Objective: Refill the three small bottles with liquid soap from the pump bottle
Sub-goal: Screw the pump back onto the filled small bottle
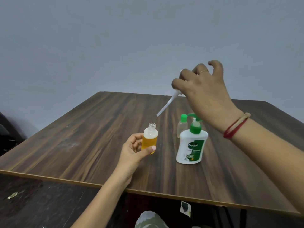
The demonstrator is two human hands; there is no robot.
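Grey wall (115,38), wood table (82,137), left hand (131,150) gripping small bottle (150,139), right hand (204,89) holding white tube (166,106)

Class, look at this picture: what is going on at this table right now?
A person's left hand grips a small clear plastic bottle, uncapped and partly filled with orange liquid. The right hand holds a white cap with a long dip tube raised above it. A white pump bottle with a green pump and a small clear green-capped bottle stand untouched on the brown wooden table.
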